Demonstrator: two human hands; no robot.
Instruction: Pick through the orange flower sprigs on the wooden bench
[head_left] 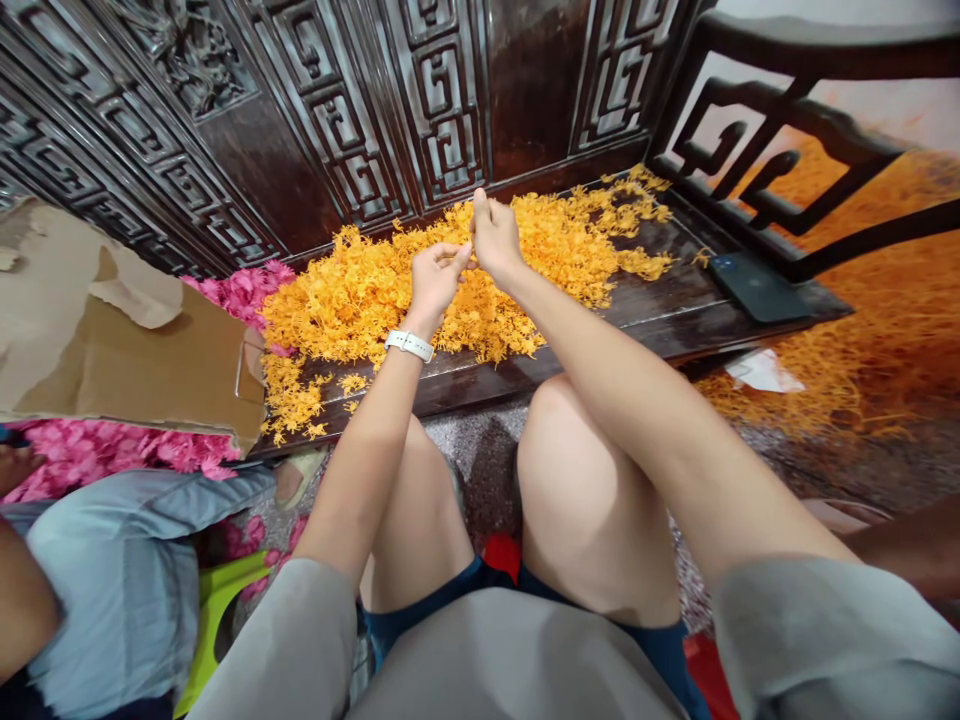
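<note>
Head view, pinch: thumb and fingertips of the left hand (437, 280) were drawn together just beside the right hand (495, 235), whose fingers were curled and whose thumb was pointed up; whether anything was pinched in either could not be told.
Orange flowers: a loose pile of orange flowers (330, 300) was spread behind the hands and to both sides of them, thinned out toward the right; whether it was touched could not be made out.
Forearms: both were stretched forward and angled inward past the bent knees (559, 470); a white watch strap (409, 346) was worn on the left wrist, and the grey sleeves (292, 620) were cut off by the lower edge.
Dark bench: the pile was borne by a wooden bench (660, 315) with a carved back (536, 90); a dark flat object (761, 288) was laid near its right end.
Armrest: an orange heap (862, 350) was partly screened by the armrest (795, 90).
Cardboard: pink flowers (127, 447) were partly hidden by torn cardboard (150, 350).
Denim: a co-worker's leg (120, 560) was seen at the left, the body cut off by the edge.
</note>
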